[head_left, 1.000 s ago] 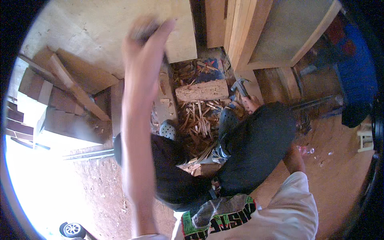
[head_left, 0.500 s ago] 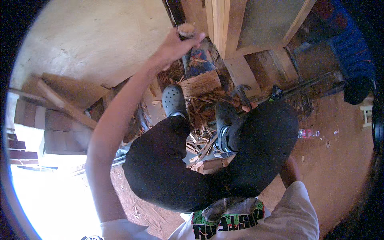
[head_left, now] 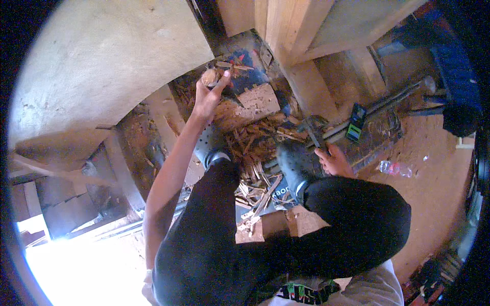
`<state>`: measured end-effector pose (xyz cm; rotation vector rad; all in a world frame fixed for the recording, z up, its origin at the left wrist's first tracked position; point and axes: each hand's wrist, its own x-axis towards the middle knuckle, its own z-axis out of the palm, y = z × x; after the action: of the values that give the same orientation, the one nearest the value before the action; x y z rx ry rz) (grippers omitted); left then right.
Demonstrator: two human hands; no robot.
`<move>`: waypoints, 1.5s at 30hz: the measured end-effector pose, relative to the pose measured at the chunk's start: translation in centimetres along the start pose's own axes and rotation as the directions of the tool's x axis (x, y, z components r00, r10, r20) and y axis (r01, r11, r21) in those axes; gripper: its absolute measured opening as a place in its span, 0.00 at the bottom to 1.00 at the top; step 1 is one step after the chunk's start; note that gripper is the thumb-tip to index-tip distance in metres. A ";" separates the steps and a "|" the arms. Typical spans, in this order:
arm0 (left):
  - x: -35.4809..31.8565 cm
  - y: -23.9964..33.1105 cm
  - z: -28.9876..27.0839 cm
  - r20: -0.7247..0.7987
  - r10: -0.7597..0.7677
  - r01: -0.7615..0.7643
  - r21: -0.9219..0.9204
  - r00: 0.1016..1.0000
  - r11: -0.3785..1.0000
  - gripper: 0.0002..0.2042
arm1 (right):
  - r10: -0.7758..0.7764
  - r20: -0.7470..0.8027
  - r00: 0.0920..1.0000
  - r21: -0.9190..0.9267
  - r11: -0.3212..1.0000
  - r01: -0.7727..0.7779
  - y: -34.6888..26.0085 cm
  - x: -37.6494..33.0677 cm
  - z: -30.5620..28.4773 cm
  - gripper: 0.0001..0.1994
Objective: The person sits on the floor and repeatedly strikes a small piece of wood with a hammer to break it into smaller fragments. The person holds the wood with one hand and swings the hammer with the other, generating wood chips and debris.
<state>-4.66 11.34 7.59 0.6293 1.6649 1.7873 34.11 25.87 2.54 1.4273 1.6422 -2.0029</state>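
Note:
My left hand [head_left: 205, 100] is stretched forward and grips a tool by its round wooden handle [head_left: 209, 77]; the dark head points down toward a flat wooden block [head_left: 252, 104]. Wood chips and splinters [head_left: 255, 140] lie between my grey shoes [head_left: 293, 163]. My right hand [head_left: 334, 160] is low beside my right knee, fingers curled on the handle of a metal hammer [head_left: 312, 130] lying on the ground. My black trousers [head_left: 265, 245] fill the lower middle.
A large plywood sheet [head_left: 102, 61] leans at the upper left, with timber posts [head_left: 286, 35] ahead. A long metal bar [head_left: 380, 107], a small green and black box [head_left: 356, 122] and a plastic bottle [head_left: 393, 168] lie at the right. Bricks [head_left: 56, 199] sit at the left.
My left arm has swung from raised high, close to the camera, down and forward to the wooden block. My right hand has come out from behind my knee to the hammer.

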 end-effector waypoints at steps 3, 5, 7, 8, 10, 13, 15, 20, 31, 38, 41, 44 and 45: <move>-0.7 -0.6 -0.9 -0.044 -0.047 0.045 -0.041 0.998 0.998 0.13 | 0.056 0.053 0.997 0.013 0.998 -0.057 -1.4 1.1 1.5 0.10; -1.0 -1.1 -1.0 -0.082 -0.064 0.059 -0.056 0.995 0.997 0.13 | 0.151 0.092 0.984 0.029 0.988 -0.154 -2.2 1.8 2.1 0.11; -1.2 -1.7 -1.1 -0.092 -0.003 0.003 -0.001 0.996 1.000 0.14 | 0.284 0.160 0.945 0.137 0.942 -0.307 -2.5 2.5 2.6 0.12; -1.3 -2.0 -1.1 -0.114 -0.004 0.003 -0.003 0.993 1.000 0.14 | 0.250 0.129 0.960 0.129 0.955 -0.266 -2.5 2.7 2.8 0.11; -1.3 -2.7 -0.9 -0.160 0.016 -0.016 0.003 0.987 1.000 0.14 | 0.173 0.101 0.980 0.123 0.975 -0.184 -2.1 3.1 3.4 0.10; -1.4 -3.3 -1.1 -0.226 -0.050 0.038 -0.058 0.973 0.998 0.13 | 0.183 0.161 0.970 0.215 0.952 -0.216 -1.1 3.8 4.2 0.10; -1.4 -3.5 -1.3 -0.205 -0.117 0.076 -0.195 0.972 0.978 0.13 | 0.180 0.199 0.963 0.230 0.947 -0.224 -0.4 4.2 4.7 0.10; -1.1 -3.6 -1.3 -0.123 -0.081 0.045 -0.268 0.989 0.962 0.14 | 0.134 0.201 0.970 0.163 0.972 -0.168 0.6 5.2 4.9 0.11; -0.4 -3.5 0.5 -0.241 0.149 -0.109 0.175 0.959 0.979 0.13 | 0.107 0.255 0.961 0.158 0.976 -0.151 1.1 6.0 4.9 0.13; -2.0 -4.3 1.3 -0.214 0.189 -0.145 0.204 0.958 0.968 0.12 | 0.048 0.247 0.968 0.154 0.984 -0.088 0.7 5.8 5.1 0.09; -2.2 -4.9 1.7 -0.198 0.197 -0.161 0.184 0.960 0.970 0.12 | 0.015 0.216 0.976 0.088 0.995 -0.035 0.5 5.5 5.2 0.10; -1.6 -5.4 1.6 -0.139 0.071 -0.057 0.108 0.988 0.993 0.12 | -0.034 0.190 0.981 0.076 0.997 0.020 0.5 5.5 5.1 0.10; -1.4 -5.5 1.6 -0.119 0.033 -0.025 0.062 0.992 0.998 0.14 | -0.058 0.172 0.983 0.040 0.998 0.052 0.5 5.6 5.1 0.11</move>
<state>-1.89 11.63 2.34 0.5854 1.8041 1.8331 28.74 23.70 -2.41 1.1922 1.5958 -2.1290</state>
